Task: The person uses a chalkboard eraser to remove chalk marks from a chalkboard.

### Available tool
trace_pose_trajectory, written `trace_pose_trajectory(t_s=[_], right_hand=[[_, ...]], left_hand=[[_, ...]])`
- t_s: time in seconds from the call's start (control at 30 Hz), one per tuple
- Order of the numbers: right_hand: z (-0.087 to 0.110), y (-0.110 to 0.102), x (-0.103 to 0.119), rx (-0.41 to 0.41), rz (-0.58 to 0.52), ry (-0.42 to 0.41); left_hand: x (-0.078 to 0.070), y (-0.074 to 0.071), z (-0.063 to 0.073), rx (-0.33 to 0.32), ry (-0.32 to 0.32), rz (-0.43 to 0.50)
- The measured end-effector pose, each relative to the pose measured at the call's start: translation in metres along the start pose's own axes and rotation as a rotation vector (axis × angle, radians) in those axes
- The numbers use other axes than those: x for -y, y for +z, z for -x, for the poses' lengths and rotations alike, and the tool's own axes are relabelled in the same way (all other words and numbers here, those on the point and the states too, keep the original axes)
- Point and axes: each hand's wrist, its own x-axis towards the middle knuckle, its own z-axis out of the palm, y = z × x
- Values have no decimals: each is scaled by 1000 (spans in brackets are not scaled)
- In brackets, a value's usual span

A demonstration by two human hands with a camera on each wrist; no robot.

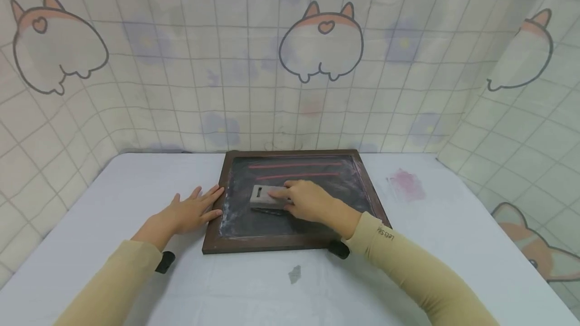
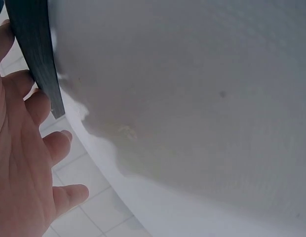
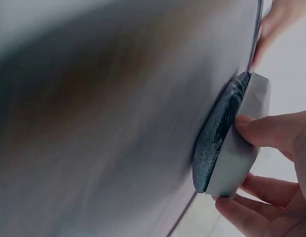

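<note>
A framed chalkboard (image 1: 299, 240) lies flat on the white table, with two red chalk lines (image 1: 299, 176) across its upper part and pale smears elsewhere. My right hand (image 1: 310, 201) grips a grey chalkboard eraser (image 1: 260, 195) over the left middle of the board. In the right wrist view, the thumb and fingers hold the eraser's hard back (image 3: 237, 148), and its dark felt pad (image 3: 217, 133) faces the board surface. My left hand (image 1: 190, 213) has its fingers spread, fingertips touching the brown frame's left edge (image 2: 42, 59).
A pink chalk smudge (image 1: 405, 184) marks the table right of the board. A small grey patch (image 1: 295, 274) shows on the table in front of it. Behind stands a tiled-pattern curtain (image 1: 254, 104) with cartoon animals.
</note>
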Motion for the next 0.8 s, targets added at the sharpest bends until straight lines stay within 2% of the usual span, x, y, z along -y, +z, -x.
trace_pose_trajectory(t_s=[0.23,0.37,0.47,0.63,0.8], right_hand=[[28,-12,-68,-8,-28,325],[46,-22,-93,-13,-69,444],[54,-25,-102,-14,-89,495],[51,-21,-93,-41,-60,442],[35,-12,-51,-49,36,298]], left_hand=[[-2,-1,0,4,9,0],[-1,-3,1,-6,12,-7],[-1,-3,1,-11,18,-7],[-2,-3,2,-4,20,0],[-1,-3,2,1,14,-3]])
